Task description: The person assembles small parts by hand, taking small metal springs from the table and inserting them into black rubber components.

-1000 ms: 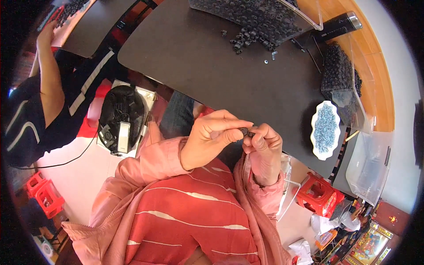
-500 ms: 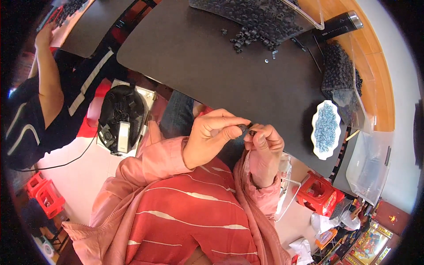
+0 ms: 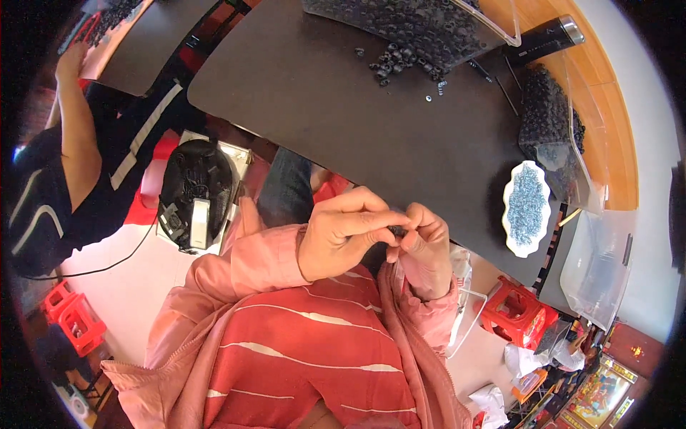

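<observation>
Change: both hands drawn in, ctr frame; half a sec ago a gap showed btwn them, dark bit at each side, now fingertips meet, so L + R bear on one spot. L hand [image 3: 341, 234]: thumb + index pinched on small blk piece [image 3: 397, 230]. R hand [image 3: 426, 256]: thumb + index closed at its R end; fingers cover most of it, can't tell if one part or two joined. Surface: dk brown table [image 3: 321, 107], top ctr to mid R, hands at near edge. Room: other person [image 3: 43, 182], far L, forearm up to upper L. Clear bin [image 3: 421, 32] of blk parts, top ctr; second bin [image 3: 544, 118], upper R. Red stool [image 3: 514, 312], lower R. Wht scalloped bowl [image 3: 524, 250], mid R, blue-grey bits [image 3: 527, 207] inside. Blk flask [image 3: 547, 43], upper R. Loose blk parts [image 3: 397, 63] beside clear bin. Smallest: pale ring [image 3: 429, 99], near those.
</observation>
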### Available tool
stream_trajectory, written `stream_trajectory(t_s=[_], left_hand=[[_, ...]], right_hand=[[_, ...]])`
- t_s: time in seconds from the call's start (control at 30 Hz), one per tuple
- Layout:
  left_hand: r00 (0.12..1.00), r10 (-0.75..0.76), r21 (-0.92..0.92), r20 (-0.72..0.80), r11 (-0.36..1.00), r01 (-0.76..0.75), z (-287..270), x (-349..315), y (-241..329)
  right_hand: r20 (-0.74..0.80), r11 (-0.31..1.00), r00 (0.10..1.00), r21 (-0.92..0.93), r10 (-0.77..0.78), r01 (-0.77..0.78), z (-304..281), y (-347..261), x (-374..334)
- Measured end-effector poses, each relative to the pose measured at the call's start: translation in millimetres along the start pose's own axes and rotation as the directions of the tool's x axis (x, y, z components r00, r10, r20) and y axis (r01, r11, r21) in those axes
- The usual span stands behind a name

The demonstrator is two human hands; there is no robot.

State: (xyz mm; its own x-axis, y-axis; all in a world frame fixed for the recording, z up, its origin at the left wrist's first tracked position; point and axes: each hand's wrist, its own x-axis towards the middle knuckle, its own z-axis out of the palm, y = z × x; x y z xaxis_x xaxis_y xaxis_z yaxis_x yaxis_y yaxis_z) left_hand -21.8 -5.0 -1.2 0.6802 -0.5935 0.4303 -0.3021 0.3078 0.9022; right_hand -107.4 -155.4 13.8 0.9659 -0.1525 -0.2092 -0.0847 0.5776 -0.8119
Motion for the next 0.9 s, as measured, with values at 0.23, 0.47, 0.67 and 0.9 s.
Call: stream_trajectory(t_s=[0.23, 0.47, 0.67, 0.9], left_hand=[[0.996, 0.086, 0.044, 0.005, 0.995, -0.086, 4, -3, 5], [0.986, 0.161, 0.087, 0.042, 0.983, -0.164, 4, 2, 10], [0.978, 0.202, 0.181, 0.052, 0.961, -0.208, 1, 8, 12], [0.998, 0.051, 0.077, 0.030, 0.996, -0.054, -4, 18, 13]], right_hand=[[0.235, 0.951, 0.949, 0.177, 0.209, -0.253, -5, -6, 0], [0.261, 0.935, 0.942, 0.229, 0.210, -0.272, -7, -4, 1], [0.248, 0.957, 0.942, 0.121, 0.227, -0.263, -4, -6, 3], [0.251, 0.971, 0.962, 0.181, 0.106, -0.154, 4, -11, 12]])
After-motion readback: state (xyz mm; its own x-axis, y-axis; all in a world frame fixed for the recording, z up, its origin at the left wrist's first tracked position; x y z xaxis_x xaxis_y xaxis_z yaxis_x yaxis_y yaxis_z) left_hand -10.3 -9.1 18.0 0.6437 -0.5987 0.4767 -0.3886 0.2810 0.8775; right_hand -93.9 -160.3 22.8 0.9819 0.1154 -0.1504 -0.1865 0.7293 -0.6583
